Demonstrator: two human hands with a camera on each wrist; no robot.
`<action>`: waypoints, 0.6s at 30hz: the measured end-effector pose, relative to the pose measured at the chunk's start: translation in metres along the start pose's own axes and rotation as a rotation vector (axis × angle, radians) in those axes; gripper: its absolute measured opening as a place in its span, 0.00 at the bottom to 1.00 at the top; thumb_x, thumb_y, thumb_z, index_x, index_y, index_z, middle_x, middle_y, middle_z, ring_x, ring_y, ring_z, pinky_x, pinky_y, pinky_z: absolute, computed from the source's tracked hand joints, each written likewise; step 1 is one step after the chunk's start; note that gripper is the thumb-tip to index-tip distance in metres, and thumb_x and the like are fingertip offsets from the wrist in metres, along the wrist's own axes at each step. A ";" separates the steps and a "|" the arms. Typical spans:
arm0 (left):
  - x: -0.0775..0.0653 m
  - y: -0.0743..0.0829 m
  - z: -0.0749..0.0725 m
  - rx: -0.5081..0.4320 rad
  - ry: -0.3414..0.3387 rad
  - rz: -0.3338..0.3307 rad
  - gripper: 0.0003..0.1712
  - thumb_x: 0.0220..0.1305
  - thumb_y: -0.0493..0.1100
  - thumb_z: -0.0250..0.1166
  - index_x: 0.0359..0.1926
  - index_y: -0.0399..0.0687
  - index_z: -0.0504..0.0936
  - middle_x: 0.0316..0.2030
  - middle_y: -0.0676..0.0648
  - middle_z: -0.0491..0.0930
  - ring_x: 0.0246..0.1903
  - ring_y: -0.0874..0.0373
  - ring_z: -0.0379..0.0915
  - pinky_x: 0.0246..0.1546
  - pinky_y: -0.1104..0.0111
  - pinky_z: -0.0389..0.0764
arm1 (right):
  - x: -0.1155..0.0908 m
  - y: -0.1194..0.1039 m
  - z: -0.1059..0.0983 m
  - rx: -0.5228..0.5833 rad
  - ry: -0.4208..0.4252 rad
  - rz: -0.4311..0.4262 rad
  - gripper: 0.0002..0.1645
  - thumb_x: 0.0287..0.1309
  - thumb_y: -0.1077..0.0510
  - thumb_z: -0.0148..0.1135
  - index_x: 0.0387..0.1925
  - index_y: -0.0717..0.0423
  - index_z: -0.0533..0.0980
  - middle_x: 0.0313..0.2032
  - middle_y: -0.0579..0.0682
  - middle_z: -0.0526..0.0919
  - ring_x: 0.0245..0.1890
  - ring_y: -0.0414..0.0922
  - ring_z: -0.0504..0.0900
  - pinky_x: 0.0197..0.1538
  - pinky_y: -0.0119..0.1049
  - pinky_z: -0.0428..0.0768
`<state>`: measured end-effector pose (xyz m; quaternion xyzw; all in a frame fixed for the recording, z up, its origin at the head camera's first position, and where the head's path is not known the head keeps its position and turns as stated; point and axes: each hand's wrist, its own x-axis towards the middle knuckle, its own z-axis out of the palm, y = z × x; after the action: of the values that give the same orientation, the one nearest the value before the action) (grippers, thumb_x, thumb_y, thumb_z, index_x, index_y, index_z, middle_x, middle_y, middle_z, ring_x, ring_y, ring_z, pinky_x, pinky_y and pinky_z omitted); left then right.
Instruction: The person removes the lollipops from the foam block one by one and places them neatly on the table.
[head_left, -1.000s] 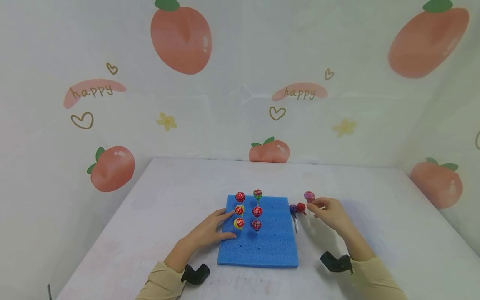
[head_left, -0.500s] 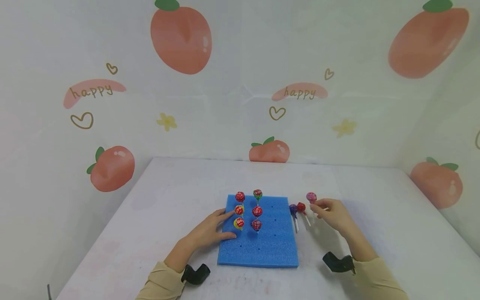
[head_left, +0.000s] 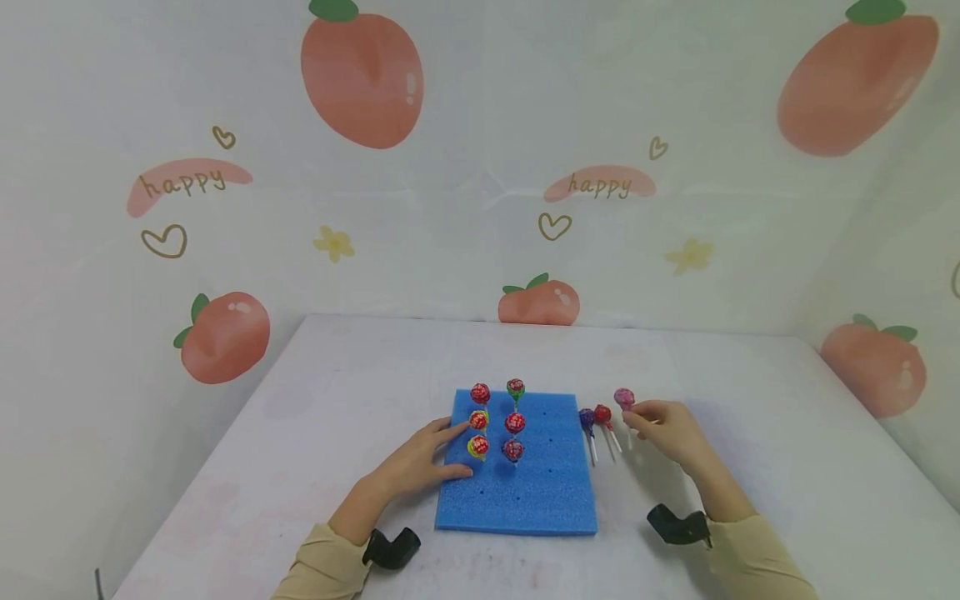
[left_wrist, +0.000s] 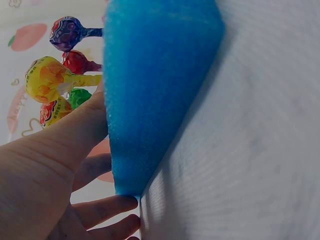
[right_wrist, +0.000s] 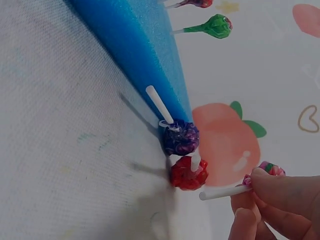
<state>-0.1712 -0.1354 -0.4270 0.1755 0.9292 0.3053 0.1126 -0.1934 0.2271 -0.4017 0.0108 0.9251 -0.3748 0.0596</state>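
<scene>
In the head view my left hand [head_left: 412, 458] rests on the left edge of a blue foam board [head_left: 558, 500], fingers extended. The left wrist view shows the thumb against the board's top face and other fingers by its side. Several wrapped lollipops stand upright in the board, among them a green one [head_left: 515, 387] and a yellow one [left_wrist: 47, 80]. Right of the board, my right hand [head_left: 663, 429] pinches a pink lollipop [head_left: 624, 398] just below its head; its white stick [right_wrist: 225, 192] points away from the hand in the right wrist view.
A purple lollipop [head_left: 587, 419] and a red lollipop [head_left: 602, 414] lie side by side on the white table [head_left: 360, 375], close to the board's right edge. Small holes [head_left: 551, 471] dot the foam. A printed backdrop [head_left: 450, 208] rises behind the table.
My right hand has shifted slightly right and a little nearer with the pink lollipop, and the red lollipop's stick now shows more clearly. The left hand and the board have stayed in place.
</scene>
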 end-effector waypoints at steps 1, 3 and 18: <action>0.000 0.000 0.000 0.000 0.000 -0.001 0.41 0.55 0.57 0.66 0.67 0.50 0.65 0.67 0.34 0.60 0.67 0.37 0.55 0.62 0.43 0.64 | 0.000 0.000 0.000 0.001 -0.002 -0.001 0.22 0.61 0.52 0.57 0.47 0.68 0.77 0.41 0.63 0.82 0.32 0.43 0.79 0.35 0.34 0.78; 0.000 -0.001 0.000 0.004 0.001 -0.002 0.41 0.55 0.57 0.66 0.67 0.50 0.65 0.67 0.35 0.60 0.67 0.37 0.55 0.62 0.43 0.64 | 0.000 0.002 0.000 0.003 -0.005 -0.003 0.22 0.61 0.52 0.57 0.46 0.67 0.77 0.41 0.63 0.82 0.32 0.43 0.79 0.35 0.34 0.78; 0.001 -0.001 0.000 0.002 -0.003 -0.008 0.41 0.55 0.57 0.66 0.67 0.50 0.65 0.67 0.35 0.59 0.67 0.37 0.55 0.62 0.43 0.64 | 0.003 0.009 0.001 0.005 -0.027 0.014 0.22 0.60 0.51 0.60 0.44 0.67 0.78 0.38 0.61 0.83 0.32 0.43 0.77 0.36 0.32 0.78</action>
<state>-0.1724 -0.1357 -0.4276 0.1723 0.9300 0.3035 0.1149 -0.1959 0.2330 -0.4094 0.0126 0.9232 -0.3768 0.0746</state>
